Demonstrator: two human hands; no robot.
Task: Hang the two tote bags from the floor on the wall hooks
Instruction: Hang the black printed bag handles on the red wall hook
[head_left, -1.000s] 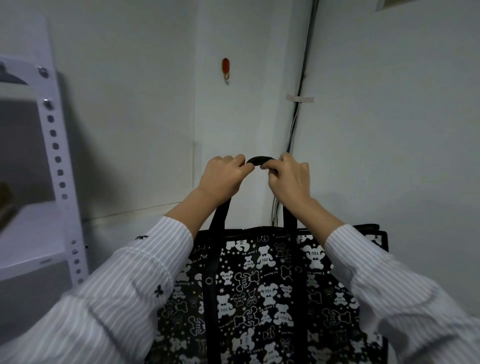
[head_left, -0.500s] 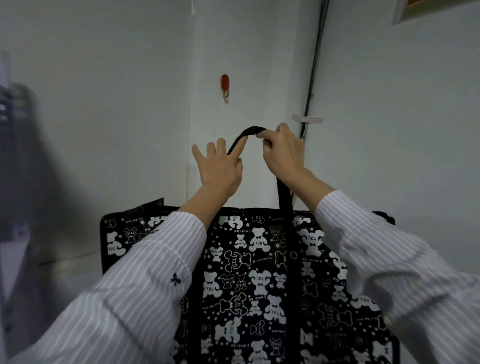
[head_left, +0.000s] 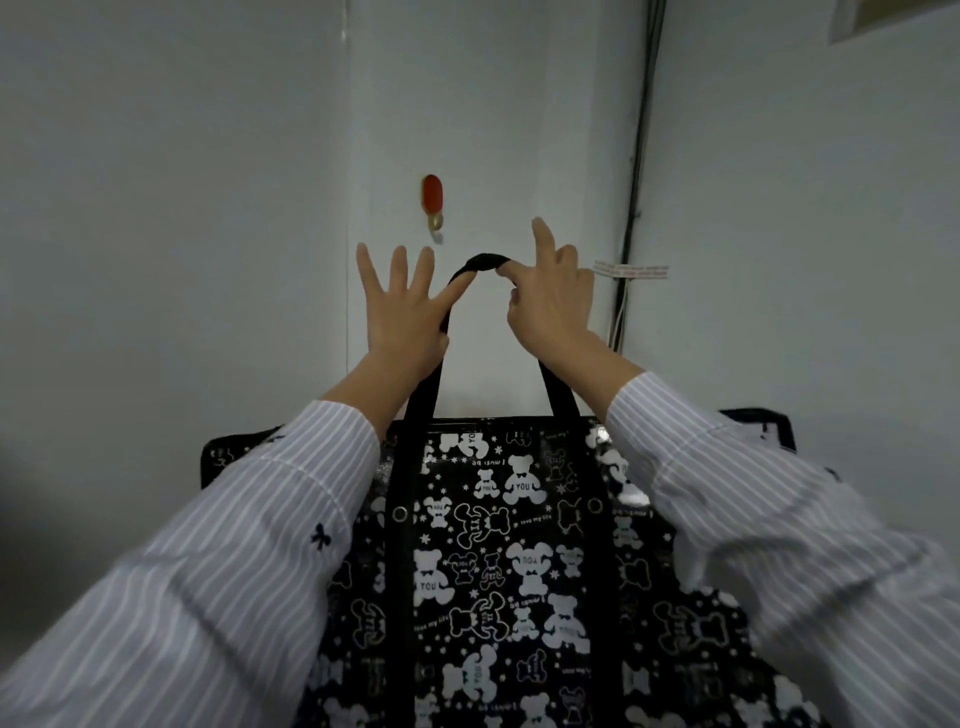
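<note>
A black tote bag (head_left: 498, 561) printed with white bears hangs in front of me, raised against the white wall. Its black handle loop (head_left: 480, 262) arches just below and to the right of a red wall hook (head_left: 432, 200) with a brass tip. My left hand (head_left: 402, 312) pinches the loop's left side between thumb and forefinger, the other fingers spread. The loop's right side is pinched by my right hand (head_left: 550, 301), one finger pointing up. The handle does not touch the hook. Only one bag and one hook are in view.
A dark cable (head_left: 636, 171) runs down the wall corner to the right of my hands, with a taped label (head_left: 631, 271) across it. A frame edge (head_left: 893, 18) shows at the top right. Striped white sleeves cover both forearms.
Both hands have lifted the bag's handle up toward the red hook. My left hand's fingers have spread, and the view has swung away from the metal shelf at the left.
</note>
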